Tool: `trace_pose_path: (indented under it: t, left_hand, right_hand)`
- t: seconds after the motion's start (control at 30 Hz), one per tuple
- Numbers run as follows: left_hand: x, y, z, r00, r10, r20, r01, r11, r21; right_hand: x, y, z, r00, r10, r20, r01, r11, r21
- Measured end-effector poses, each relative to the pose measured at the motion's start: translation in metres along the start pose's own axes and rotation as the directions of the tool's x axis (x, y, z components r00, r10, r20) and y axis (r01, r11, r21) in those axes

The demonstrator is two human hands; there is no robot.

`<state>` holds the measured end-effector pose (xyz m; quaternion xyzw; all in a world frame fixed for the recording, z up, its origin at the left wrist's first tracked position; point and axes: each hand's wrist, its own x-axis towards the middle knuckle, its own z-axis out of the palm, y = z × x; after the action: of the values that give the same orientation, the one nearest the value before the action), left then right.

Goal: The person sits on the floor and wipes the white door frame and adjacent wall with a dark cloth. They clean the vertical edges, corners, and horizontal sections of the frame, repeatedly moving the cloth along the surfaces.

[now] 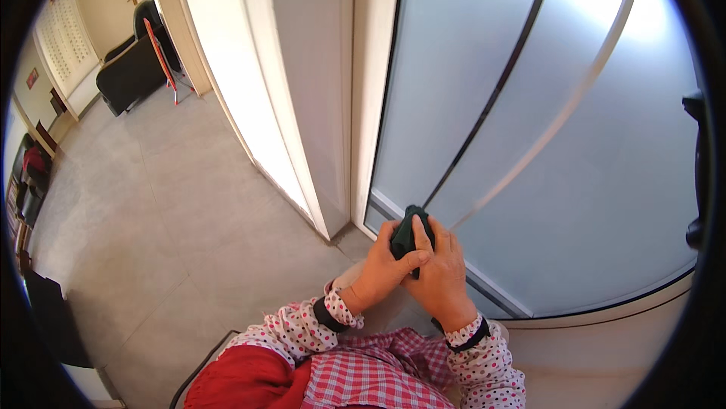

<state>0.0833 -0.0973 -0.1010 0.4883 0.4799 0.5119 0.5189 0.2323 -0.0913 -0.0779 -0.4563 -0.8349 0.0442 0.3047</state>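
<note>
A dark green bundle (404,238), apparently crumpled cloth, is gripped between both hands in front of me. The fingers of my left hand (379,273) curl around its left side, with the thumb crossing toward the right hand. My right hand (445,273) closes on it from the right, one finger lying extended along its top. Part of the bundle is hidden behind the fingers. Just beyond the hands stands a frosted glass panel (567,199). A dark strip (499,86) runs up the panel from behind the bundle.
Left of the glass rise a pale door frame (374,91) and a projecting wall corner (317,97). Grey tile floor (153,199) stretches left toward a black sofa (133,74) and a red-edged folded item (160,57). A dark fitting (693,176) juts in at the far right.
</note>
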Motion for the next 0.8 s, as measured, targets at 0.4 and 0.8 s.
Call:
trace_pose_path:
  t: [0.4,0.8]
  left_hand:
    - [-0.027,0.043,-0.08,0.996,-0.065,-0.066,0.002,0.724,-0.69]
    - [-0.053,0.018,-0.095,0.994,0.107,0.026,-0.071,0.804,-0.59]
  right_hand:
    - [0.014,-0.054,0.021,0.999,-0.018,0.033,-0.012,0.684,0.73]
    - [0.014,-0.085,-0.003,0.831,0.362,0.422,-0.431,-0.061,0.9]
